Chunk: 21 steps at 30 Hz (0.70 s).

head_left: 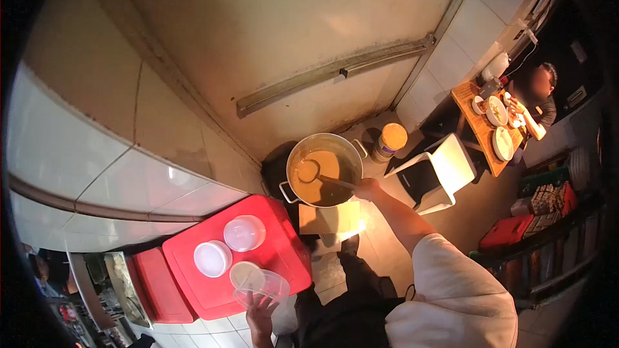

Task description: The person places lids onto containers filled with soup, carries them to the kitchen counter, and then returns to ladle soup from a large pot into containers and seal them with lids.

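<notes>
In the head view, my right hand [367,189] is closed round the handle of a ladle [336,182]. Its bowl lies in the orange-brown liquid [320,192] inside a large two-handled metal pot [356,171]. Lower down, my left hand [260,314] grips a clear plastic container [274,287] at the near edge of a red plastic surface [284,251]. Just beyond that container is a round tub with pale beige contents [245,273]. A white round tub [213,259] and a translucent round tub [244,232] stand farther back on the red surface.
A brown board [329,218] lies before the pot. A yellow-lidded canister [391,140] and a white chair [448,164] are to the right. Beyond them, a person [541,106] sits at a wooden table [469,104] with dishes. Red crates [506,232] stand at lower right.
</notes>
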Available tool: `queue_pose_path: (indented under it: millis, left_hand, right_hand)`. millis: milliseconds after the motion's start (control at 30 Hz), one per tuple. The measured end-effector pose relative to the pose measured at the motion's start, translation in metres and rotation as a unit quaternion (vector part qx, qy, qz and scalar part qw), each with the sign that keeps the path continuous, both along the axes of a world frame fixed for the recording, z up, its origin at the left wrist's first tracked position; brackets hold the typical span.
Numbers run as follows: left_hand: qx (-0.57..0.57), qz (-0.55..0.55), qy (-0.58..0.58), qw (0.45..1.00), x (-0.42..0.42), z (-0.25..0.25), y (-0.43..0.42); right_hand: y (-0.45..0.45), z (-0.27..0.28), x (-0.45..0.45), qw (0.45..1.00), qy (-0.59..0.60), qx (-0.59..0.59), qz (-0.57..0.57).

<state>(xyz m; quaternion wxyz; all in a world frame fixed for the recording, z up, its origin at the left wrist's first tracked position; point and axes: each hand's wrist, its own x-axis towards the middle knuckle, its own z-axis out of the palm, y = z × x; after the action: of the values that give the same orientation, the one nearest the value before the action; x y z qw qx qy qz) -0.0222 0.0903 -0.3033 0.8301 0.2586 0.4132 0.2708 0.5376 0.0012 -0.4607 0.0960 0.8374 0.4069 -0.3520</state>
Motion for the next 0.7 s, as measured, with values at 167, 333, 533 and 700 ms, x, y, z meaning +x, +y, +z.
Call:
queue_pose_path:
  millis: [167,333,533,700]
  left_hand:
    - [0.047,0.030,0.104,0.993,0.079,0.007,-0.045]
    - [-0.012,0.074,0.091,0.993,0.129,0.006,-0.060]
    - [0.015,0.142,0.045,0.989,0.144,-0.017,-0.053]
    - [0.013,0.165,0.089,0.982,0.163,-0.015,-0.038]
  right_hand:
    - [0.027,0.079,-0.013,0.984,0.157,-0.085,0.002]
    - [-0.021,0.110,-0.038,0.999,-0.030,0.044,-0.009]
    - [-0.058,0.117,-0.052,0.975,0.052,0.086,-0.200]
    - [-0.041,0.133,-0.064,0.958,0.090,0.135,-0.236]
